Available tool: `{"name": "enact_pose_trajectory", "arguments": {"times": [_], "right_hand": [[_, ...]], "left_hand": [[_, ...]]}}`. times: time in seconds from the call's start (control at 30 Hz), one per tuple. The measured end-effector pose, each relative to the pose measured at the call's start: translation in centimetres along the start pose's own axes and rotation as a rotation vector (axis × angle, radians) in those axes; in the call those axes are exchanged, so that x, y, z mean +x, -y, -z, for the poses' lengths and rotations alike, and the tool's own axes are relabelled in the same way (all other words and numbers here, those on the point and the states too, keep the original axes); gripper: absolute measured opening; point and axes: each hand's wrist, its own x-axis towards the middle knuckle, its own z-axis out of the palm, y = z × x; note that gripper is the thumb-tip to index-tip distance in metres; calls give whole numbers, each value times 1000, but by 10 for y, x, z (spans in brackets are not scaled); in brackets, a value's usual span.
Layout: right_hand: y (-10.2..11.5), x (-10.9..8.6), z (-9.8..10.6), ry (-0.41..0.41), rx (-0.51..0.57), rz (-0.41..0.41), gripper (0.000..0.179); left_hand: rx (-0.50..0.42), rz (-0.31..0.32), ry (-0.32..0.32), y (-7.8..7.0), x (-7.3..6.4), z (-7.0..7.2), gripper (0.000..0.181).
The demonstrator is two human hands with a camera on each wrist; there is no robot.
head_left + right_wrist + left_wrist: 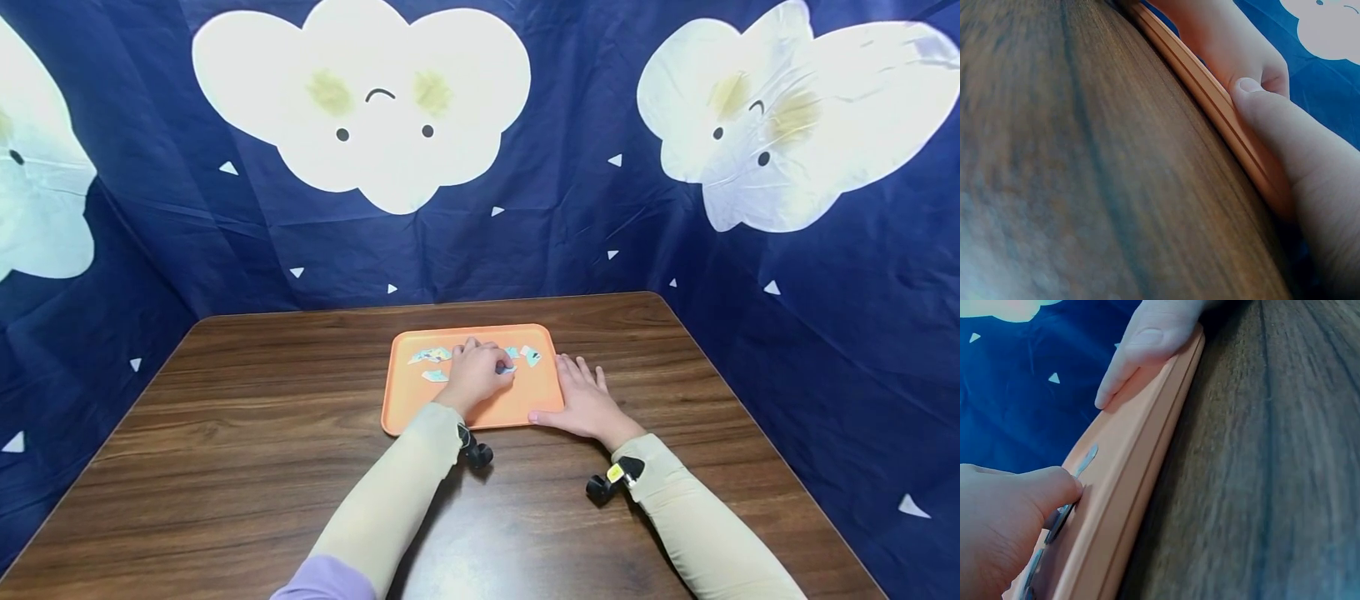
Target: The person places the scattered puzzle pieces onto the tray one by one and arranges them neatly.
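Observation:
On the orange tray (405, 400) lie several thin, light-blue printed puzzle pieces. My left hand (474, 373) reaches over the middle of the tray and pinches a puzzle piece (507, 369) between thumb and fingers, close over the tray surface; most of it is hidden by the fingers. To the left of that hand are a patterned group of pieces (431, 356) and a single piece (435, 376). More pieces (532, 357) lie to its right. My right hand (583, 402) rests along the tray's right edge, fingers spread, thumb on the near right corner.
The tray stands on a brown wooden table (262, 467), toward its far side. A dark blue curtain (570, 167) with white clouds hangs behind and beside the table. A small black camera (474, 450) is strapped to each wrist.

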Motion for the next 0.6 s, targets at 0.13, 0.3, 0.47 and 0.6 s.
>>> {"name": "enact_pose_trajectory", "arguments": {"times": [0.13, 0.3, 0.47, 0.6], "right_hand": [[1, -1, 0, 0, 1, 1, 128], [1, -2, 0, -5, 5, 0, 129], [1, -2, -1, -14, 5, 5, 129], [-1, -2, -2, -13, 9, 13, 127]], "left_hand": [[20, -13, -8, -2, 2, -2, 15], [45, -9, -1, -3, 3, -4, 17], [46, 1, 0, -4, 3, -6, 16], [1, 0, -15, -3, 1, -6, 20]]}}
